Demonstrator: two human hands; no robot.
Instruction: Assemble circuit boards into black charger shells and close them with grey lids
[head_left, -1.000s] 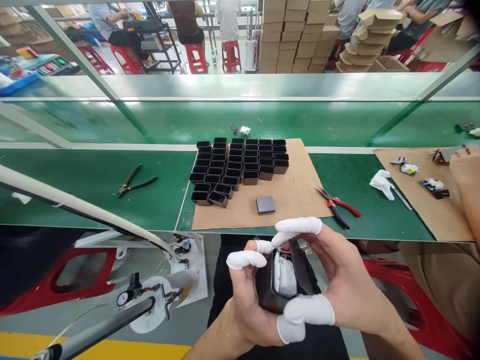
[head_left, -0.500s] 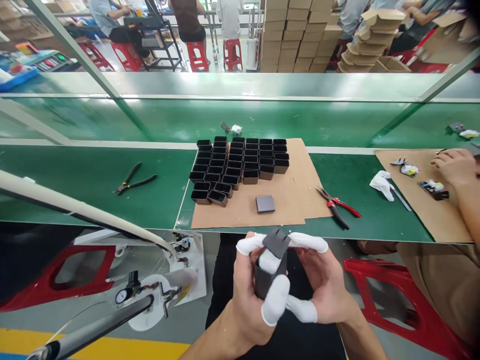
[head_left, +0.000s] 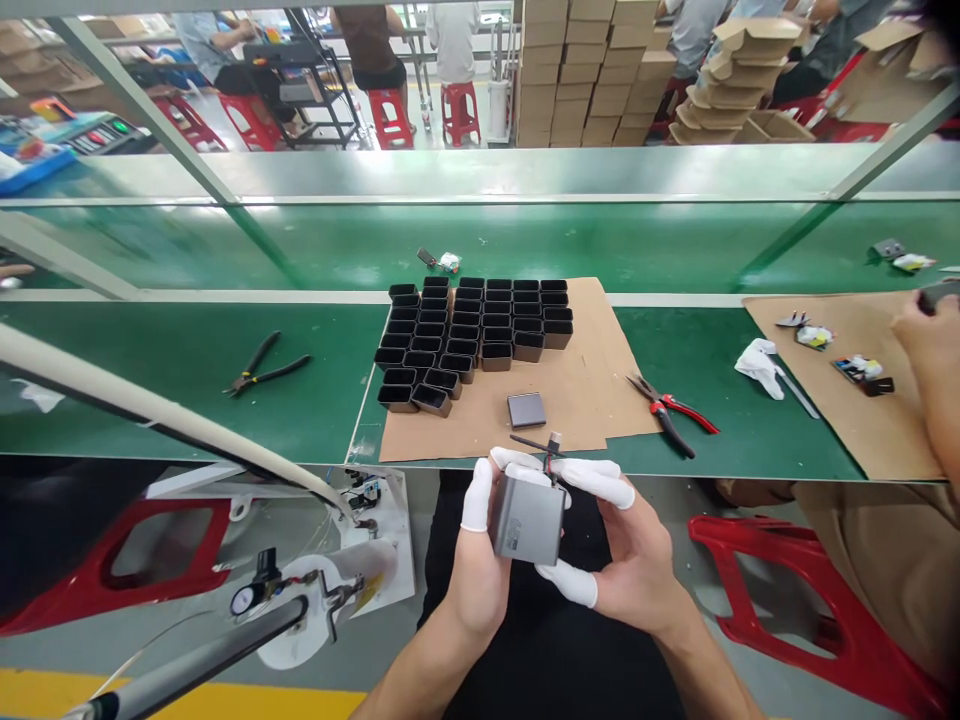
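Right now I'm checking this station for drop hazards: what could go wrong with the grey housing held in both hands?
1. The grey housing is held off the bench edge, over the lap, between left hand and right hand; a slip would likely drop it to the floor.
2. Thin wires stick out of its top and might snag or bend.
3. White finger cots could make the hold slippery.
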